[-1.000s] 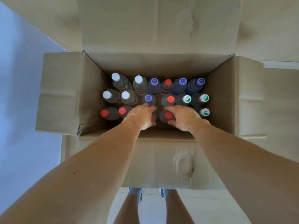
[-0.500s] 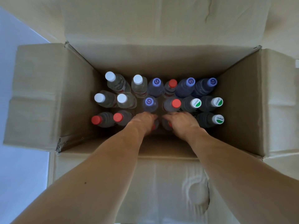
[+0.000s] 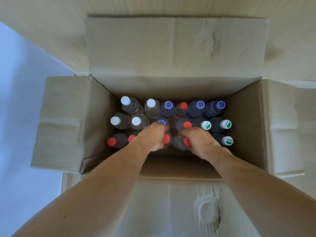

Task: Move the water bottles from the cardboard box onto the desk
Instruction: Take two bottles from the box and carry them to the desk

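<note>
Pickup step: left hand (image 3: 152, 136) and right hand (image 3: 199, 141) each grasp a red-capped bottle in the cardboard box (image 3: 246, 117). Next: lift both straight up, clear of neighbouring bottles.

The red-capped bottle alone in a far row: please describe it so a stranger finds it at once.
Look inside the open cardboard box, at the row of bottles against its far wall. The red-capped bottle stands fourth from the left, the only red cap there, between two purple-capped bottles.

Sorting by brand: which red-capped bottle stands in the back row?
The red-capped bottle between two purple caps in the back row; the other red caps sit in the middle and near rows.
</note>
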